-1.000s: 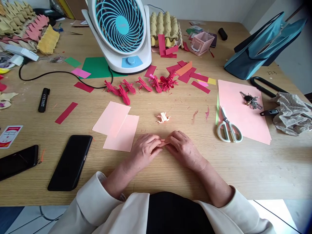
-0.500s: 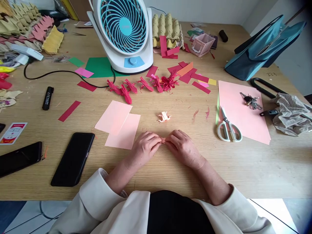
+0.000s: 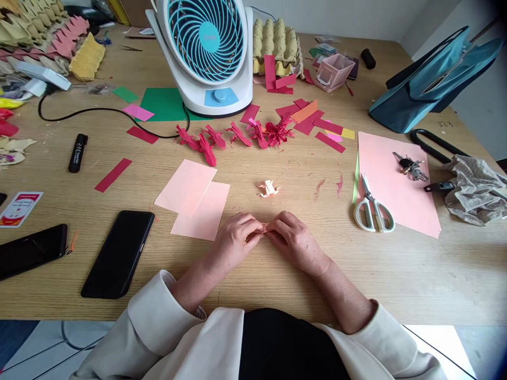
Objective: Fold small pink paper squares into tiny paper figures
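Near the table's front, my left hand [image 3: 239,235] and my right hand [image 3: 295,240] meet fingertip to fingertip. Both pinch a small strip of pink paper [image 3: 265,227], mostly hidden by the fingers. Just beyond them lies a small pale pink folded paper piece [image 3: 269,188] with thin curled ends. Two pink paper sheets [image 3: 202,210] overlap to the left of my left hand. Farther back, several crimson folded paper pieces [image 3: 239,134] form a row, with a frilly crimson cluster [image 3: 279,132] at its right end.
A white and blue fan [image 3: 221,98] stands at the back. White-handled scissors [image 3: 373,209] and keys [image 3: 412,167] rest on pink sheets [image 3: 415,208] at right, near a blue bag [image 3: 407,100]. Two phones [image 3: 118,254] and a black marker [image 3: 78,153] lie left.
The camera view has shifted slightly. Both hands stay nearly in place, still pinching the small pink strip.
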Action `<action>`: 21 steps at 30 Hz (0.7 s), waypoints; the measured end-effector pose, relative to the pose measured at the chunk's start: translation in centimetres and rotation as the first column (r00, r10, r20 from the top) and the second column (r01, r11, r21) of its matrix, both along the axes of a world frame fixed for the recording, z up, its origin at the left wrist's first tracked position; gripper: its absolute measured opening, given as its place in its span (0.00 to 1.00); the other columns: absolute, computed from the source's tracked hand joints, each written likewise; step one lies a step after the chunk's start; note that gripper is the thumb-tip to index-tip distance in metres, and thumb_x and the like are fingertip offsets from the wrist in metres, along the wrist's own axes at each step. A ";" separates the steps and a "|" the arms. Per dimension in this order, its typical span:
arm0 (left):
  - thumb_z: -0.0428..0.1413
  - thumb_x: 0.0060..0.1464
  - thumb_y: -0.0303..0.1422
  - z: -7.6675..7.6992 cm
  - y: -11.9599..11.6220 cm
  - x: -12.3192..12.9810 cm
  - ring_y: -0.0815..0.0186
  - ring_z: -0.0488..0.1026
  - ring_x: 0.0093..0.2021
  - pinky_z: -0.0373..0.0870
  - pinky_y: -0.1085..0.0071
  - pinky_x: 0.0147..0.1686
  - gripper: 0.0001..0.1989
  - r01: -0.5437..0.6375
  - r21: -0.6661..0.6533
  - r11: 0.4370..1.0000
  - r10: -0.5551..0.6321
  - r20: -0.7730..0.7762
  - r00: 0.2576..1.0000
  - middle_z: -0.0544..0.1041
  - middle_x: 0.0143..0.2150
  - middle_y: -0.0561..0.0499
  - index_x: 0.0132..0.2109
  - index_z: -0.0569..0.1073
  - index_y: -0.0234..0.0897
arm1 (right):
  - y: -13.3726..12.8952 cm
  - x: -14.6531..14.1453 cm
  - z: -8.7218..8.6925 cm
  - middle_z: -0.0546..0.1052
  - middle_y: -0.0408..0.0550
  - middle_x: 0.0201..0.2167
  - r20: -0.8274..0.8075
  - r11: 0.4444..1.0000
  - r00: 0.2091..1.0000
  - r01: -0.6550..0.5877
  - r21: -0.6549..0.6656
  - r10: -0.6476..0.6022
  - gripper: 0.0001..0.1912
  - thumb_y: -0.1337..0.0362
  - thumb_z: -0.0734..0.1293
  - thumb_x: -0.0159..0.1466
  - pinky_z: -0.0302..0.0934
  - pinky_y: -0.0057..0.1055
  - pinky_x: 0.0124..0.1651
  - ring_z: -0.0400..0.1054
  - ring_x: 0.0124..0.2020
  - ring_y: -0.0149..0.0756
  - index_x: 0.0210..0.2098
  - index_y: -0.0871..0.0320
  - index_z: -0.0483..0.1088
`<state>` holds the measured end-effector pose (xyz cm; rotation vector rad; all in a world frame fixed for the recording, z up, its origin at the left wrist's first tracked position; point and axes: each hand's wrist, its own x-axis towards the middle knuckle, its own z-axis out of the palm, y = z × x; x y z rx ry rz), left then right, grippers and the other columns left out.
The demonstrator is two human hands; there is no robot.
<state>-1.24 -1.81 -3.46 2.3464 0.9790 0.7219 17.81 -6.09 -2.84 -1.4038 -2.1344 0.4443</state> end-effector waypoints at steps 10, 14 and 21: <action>0.56 0.60 0.27 -0.2 -0.2 -0.2 0.66 0.73 0.40 0.70 0.69 0.41 0.04 0.004 0.049 0.999 -0.005 0.005 1.000 0.76 0.37 0.51 0.36 0.74 0.38 | 0.1 -0.1 -0.2 0.72 0.50 0.35 -0.038 1.000 0.999 -0.016 -0.018 0.016 0.08 0.66 0.62 0.70 0.63 0.34 0.42 0.67 0.37 0.37 0.38 0.57 0.73; 0.55 0.62 0.29 -0.3 -0.4 -0.3 0.66 0.73 0.40 0.69 0.69 0.41 0.04 0.010 0.087 0.996 -0.009 -0.021 1.000 0.76 0.38 0.51 0.38 0.75 0.38 | 0.0 -0.1 -0.2 0.72 0.50 0.34 -0.049 1.000 0.999 -0.010 -0.019 0.009 0.09 0.66 0.62 0.70 0.63 0.33 0.41 0.67 0.36 0.36 0.37 0.57 0.73; 0.53 0.63 0.29 0.1 -0.6 -0.1 0.65 0.72 0.42 0.70 0.68 0.42 0.05 -0.005 0.044 0.999 0.007 -0.036 0.999 0.75 0.39 0.50 0.39 0.75 0.39 | 0.1 -0.1 -0.1 0.71 0.49 0.34 -0.072 0.999 0.997 0.006 -0.046 -0.009 0.07 0.67 0.63 0.69 0.63 0.33 0.40 0.67 0.35 0.36 0.37 0.57 0.73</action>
